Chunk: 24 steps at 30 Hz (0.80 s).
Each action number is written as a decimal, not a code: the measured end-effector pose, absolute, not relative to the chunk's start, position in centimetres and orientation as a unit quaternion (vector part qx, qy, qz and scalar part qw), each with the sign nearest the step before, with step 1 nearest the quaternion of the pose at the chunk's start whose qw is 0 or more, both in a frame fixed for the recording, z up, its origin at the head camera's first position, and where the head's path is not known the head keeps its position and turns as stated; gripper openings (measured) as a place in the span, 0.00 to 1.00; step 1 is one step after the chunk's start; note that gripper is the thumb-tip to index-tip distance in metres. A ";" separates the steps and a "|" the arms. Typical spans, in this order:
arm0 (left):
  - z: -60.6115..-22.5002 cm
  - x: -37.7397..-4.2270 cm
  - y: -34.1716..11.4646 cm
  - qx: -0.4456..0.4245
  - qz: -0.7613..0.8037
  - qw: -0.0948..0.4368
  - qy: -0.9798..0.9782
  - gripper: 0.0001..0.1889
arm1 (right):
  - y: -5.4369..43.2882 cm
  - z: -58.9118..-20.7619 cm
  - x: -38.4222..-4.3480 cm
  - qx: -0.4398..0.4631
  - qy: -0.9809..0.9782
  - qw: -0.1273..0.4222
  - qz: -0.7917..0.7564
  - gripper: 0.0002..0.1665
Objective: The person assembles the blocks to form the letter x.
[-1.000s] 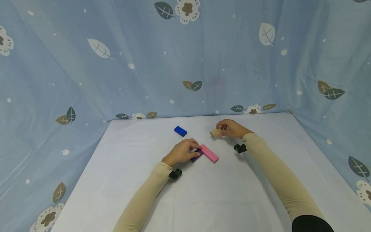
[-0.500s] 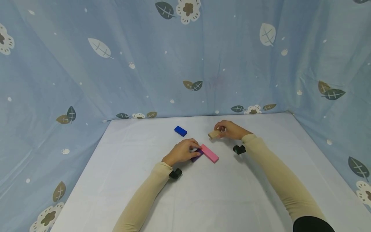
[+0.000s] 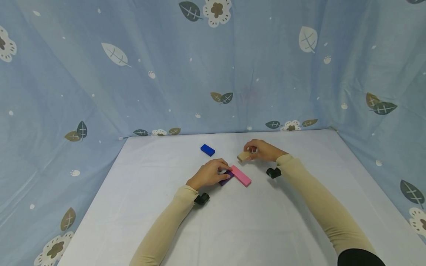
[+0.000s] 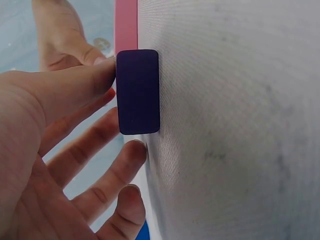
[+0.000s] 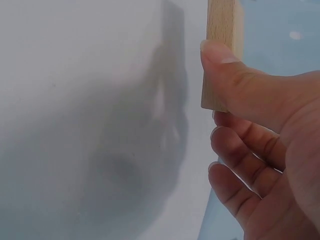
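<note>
While the right hand (image 3: pixel 264 150) pinches the wooden block (image 3: pixel 243 156) just above the white tablecloth (image 3: pixel 253 229), the left hand (image 3: pixel 209 173) grips the purple block (image 4: pixel 138 92), apparently abutting the pink block (image 3: pixel 241 176). Blue block (image 3: pixel 208 150) lies apart, farther out. Likely a positioning step; next move calls for controlled lowering, left hand steady.

White table (image 3: pixel 263 221): blue block (image 3: pixel 208 150) toward far edge; pink block (image 3: pixel 241 176) nearer, purple block (image 4: pixel 138 92) beside it, seemingly touching.
</note>
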State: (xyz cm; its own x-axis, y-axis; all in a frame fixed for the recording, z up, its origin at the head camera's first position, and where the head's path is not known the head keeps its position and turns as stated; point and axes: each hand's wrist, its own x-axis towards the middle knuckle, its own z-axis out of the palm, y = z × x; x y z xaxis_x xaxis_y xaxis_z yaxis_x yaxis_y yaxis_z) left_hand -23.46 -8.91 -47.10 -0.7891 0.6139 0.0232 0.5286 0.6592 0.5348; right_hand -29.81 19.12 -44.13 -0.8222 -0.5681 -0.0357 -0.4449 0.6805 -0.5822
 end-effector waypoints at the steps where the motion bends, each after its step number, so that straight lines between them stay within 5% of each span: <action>1: -47.1 -23.5 -8.9 0.315 0.266 0.080 0.908 0.17 | 19.1 -44.2 -29.9 -0.279 0.910 0.108 -0.286 0.20; 24: -47.1 -23.5 -8.9 0.312 0.268 0.082 0.908 0.17 | 18.5 -44.9 -29.5 -0.301 0.907 0.115 -0.271 0.18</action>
State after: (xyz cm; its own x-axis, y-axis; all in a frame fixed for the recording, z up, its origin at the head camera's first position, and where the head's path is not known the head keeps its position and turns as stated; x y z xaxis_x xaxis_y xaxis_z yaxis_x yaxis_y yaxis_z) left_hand -23.53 -8.87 -47.12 -0.7924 0.6097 0.0187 0.5223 0.6624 0.5371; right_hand -29.55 18.47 -44.93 -0.7919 -0.6090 -0.0451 -0.4842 0.6712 -0.5613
